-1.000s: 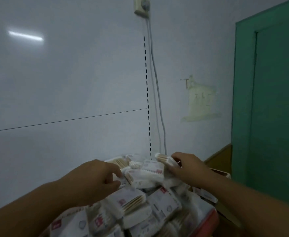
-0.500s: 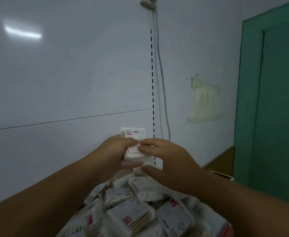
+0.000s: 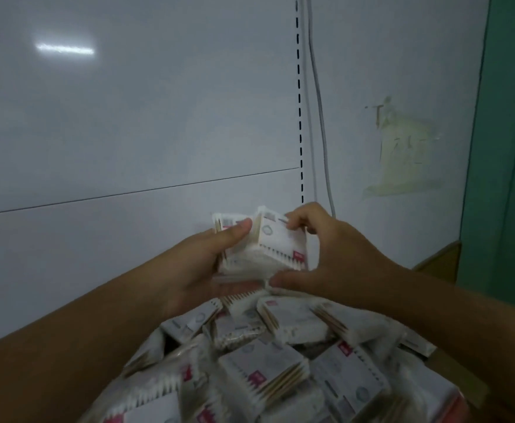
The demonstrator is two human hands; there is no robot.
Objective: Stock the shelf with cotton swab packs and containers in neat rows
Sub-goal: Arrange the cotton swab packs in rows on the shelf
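My grips have risen off the pile (image 3: 265,364): left grip (image 3: 195,267) clamped on first pack (image 3: 230,222), right grip (image 3: 335,257) pinching second pack (image 3: 276,245) against it. Bundle forming; shelving not yet begun.

Left hand (image 3: 195,270) and right hand (image 3: 335,257) raised close together, fingers (image 3: 303,212) curled, gripping.

Small shop or its stockroom, by the look. White back panel (image 3: 128,117) with a slotted upright (image 3: 299,117) along its edge: retail shelving. Bulk heap of identical cotton swab packs (image 3: 265,370) below. Plain painted wall (image 3: 372,56), loose cable (image 3: 320,117), taped paper note (image 3: 402,148), green door (image 3: 509,148).
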